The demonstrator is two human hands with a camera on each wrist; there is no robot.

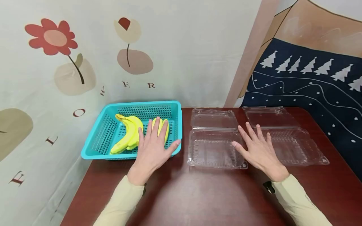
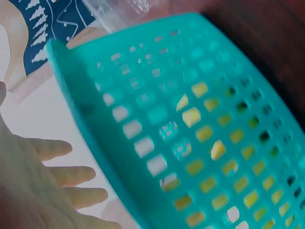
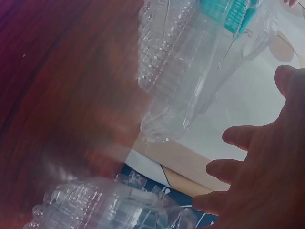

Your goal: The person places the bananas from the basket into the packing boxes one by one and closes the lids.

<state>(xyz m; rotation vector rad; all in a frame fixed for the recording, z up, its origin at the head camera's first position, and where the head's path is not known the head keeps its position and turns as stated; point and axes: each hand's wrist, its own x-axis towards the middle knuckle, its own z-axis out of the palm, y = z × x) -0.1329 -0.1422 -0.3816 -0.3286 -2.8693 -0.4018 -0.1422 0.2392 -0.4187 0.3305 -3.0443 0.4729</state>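
In the head view my left hand (image 1: 152,149) hovers over the front right part of a turquoise basket (image 1: 86,150), palm down with straight, spread fingers. Inside the basket lie yellow bananas (image 1: 127,135), partly hidden by the hand; more yellow fruit (image 1: 167,130) shows past its fingertips. My right hand (image 1: 258,153), fingers also spread, is above the gap between two clear plastic clamshell boxes. The left box (image 1: 215,150) and the right box (image 1: 297,146) both stand with lids folded back. Neither hand holds anything. In the left wrist view the perforated basket wall (image 2: 157,114) is beside the fingers.
Everything stands on a dark red-brown table (image 1: 209,194). A pale wall cloth (image 1: 183,56) with printed flowers and letters rises behind it. At the right hangs a dark blue cloth (image 1: 311,84) with white trees, close to the table's right edge.
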